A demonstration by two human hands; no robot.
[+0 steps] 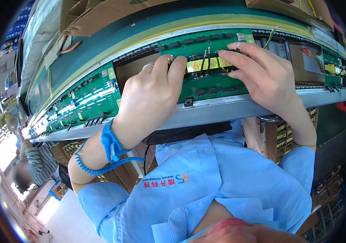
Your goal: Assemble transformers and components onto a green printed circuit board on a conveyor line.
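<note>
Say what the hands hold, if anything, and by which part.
The left hand and right hand are at opposite ends of the yellow blocks on the green board; whether they grip or just touch cannot be told.

Middle board (205, 86): block components (197, 66) on it; left hand (152, 89) at its left side, right hand (266, 75) at its right; second board (86, 101) left, third board (332, 59) far right; rail (209, 110) in front; cardboard box (100, 19) behind-left.

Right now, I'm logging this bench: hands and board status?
Left hand and right hand at the yellow components. Green board between metal rails. Blue coiled cord clear of board.
</note>
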